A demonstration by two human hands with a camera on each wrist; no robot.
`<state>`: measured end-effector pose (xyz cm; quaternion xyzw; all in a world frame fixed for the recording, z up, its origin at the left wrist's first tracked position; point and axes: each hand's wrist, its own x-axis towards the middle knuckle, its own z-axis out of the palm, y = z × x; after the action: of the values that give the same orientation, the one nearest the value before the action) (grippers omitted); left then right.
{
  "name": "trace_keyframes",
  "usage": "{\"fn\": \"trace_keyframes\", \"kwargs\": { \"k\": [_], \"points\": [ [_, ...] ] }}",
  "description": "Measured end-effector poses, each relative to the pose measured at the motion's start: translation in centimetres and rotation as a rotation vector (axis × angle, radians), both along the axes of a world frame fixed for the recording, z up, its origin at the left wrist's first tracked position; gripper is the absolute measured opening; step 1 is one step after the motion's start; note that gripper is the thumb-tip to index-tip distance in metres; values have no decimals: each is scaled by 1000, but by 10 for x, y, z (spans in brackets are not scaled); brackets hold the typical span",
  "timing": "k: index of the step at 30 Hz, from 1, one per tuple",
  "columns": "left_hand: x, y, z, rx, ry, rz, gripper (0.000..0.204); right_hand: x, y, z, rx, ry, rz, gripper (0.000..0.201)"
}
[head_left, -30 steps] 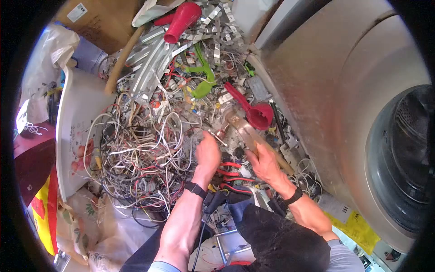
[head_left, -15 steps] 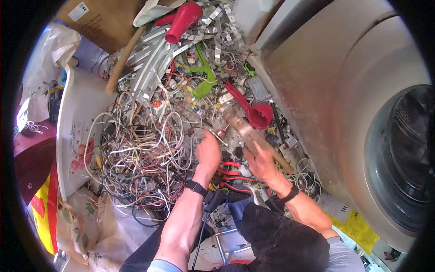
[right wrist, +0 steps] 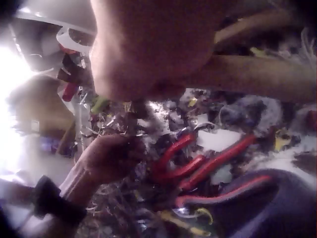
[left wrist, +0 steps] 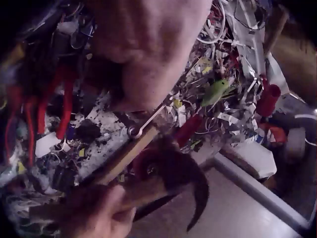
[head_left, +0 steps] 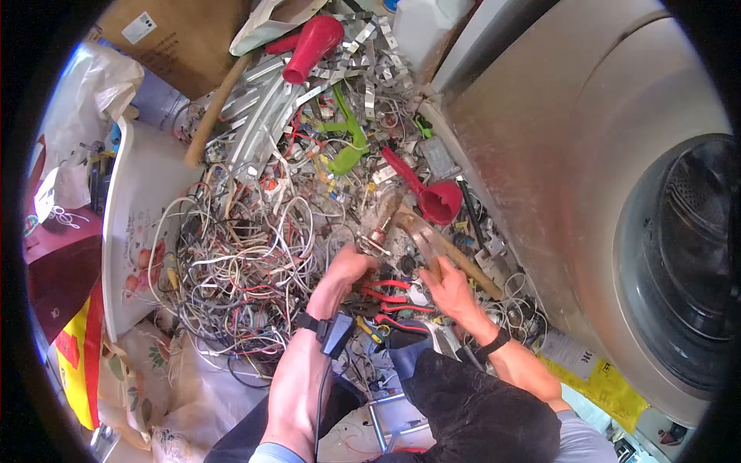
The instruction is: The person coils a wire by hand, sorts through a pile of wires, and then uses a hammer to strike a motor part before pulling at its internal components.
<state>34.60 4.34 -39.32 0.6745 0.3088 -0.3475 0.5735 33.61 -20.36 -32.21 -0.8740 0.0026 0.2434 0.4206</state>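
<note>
My left hand (head_left: 351,266) is curled at a small metal piece (head_left: 376,241) with a thin shiny rod. In the left wrist view the rod (left wrist: 148,121) ends in a ring and sticks out from below the hand. My right hand (head_left: 451,289) grips the wooden handle of a claw hammer. The hammer's dark curved claw (left wrist: 198,198) shows in the left wrist view, its head just right of the metal piece in the head view. A second wooden handle (head_left: 475,270) lies beneath. Red-handled pliers (head_left: 390,297) lie between my wrists.
Tangled cables (head_left: 239,270) pile up at the left, beside a white tub (head_left: 147,224). Beyond lie metal strips (head_left: 266,116), a red hair dryer (head_left: 316,46), a green plastic part (head_left: 347,147) and a red scoop-like part (head_left: 440,202). A large appliance with a round drum (head_left: 571,170) borders the right.
My left hand has turned and dropped slightly, its wrist device now facing up, and the metal piece has shifted with it. The hammer in my right hand has moved slightly right and down.
</note>
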Motion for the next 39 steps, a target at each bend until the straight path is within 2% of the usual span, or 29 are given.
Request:
{"fn": "trace_keyframes", "kwargs": {
  "k": [1, 3, 5, 6, 7, 9, 14, 16, 17, 19, 25, 29, 33, 35, 36, 38, 39],
  "points": [
    [3, 2, 4, -218, 166, -8, 31, -5, -1, -3, -6, 8, 7, 29],
    [0, 0, 4, -162, 175, -25, 27, -10, -4, -6, -9, 14, 14, 29],
    [-19, -6, -12, 100, -232, 137, 21, -14, -7, -6, 41, 0, 21, 30],
    [-20, -4, -6, 282, -453, 76, 18, -15, -9, -7, 39, 3, 16, 30],
    [-21, -4, -1, 280, -448, 71, 18, -16, -11, -7, 25, 11, 21, 31],
    [-17, -2, 11, 603, -559, -16, 22, -18, -11, -7, 10, 19, 34, 31],
    [-23, -2, -12, 628, -635, -93, 22, -20, -10, -12, 34, 10, -16, 31],
    [-25, -7, -15, 667, -762, -142, 21, -20, -11, -13, 23, 24, -10, 31],
    [-25, -9, -16, 663, -761, -141, 21, -19, -12, -13, 11, 35, -1, 31],
    [-25, -12, -14, 658, -613, -246, 22, -19, -11, -11, 16, 31, 3, 31],
    [-20, -11, -15, 723, -572, -408, 21, -6, 0, -10, 30, 33, 29, 32],
    [-14, -9, -5, 740, -593, -450, 20, 13, 9, -10, 24, -75, 87, 33],
    [-14, -14, 0, 782, -526, -486, 21, 25, 18, 11, 88, -66, 49, 31],
    [-15, -15, -1, 795, -501, -497, 22, 21, 11, 4, 31, -525, 401, 30],
    [-15, -14, -2, 786, -510, -499, 22, 17, 14, -3, 32, -525, 402, 30],
    [-17, -14, -4, 778, -523, -495, 22, 11, 22, -14, -44, -5, 133, 29],
    [-16, -16, -3, 785, -530, -492, 22, 16, 20, -11, -46, -15, 139, 29]
  ]
}}
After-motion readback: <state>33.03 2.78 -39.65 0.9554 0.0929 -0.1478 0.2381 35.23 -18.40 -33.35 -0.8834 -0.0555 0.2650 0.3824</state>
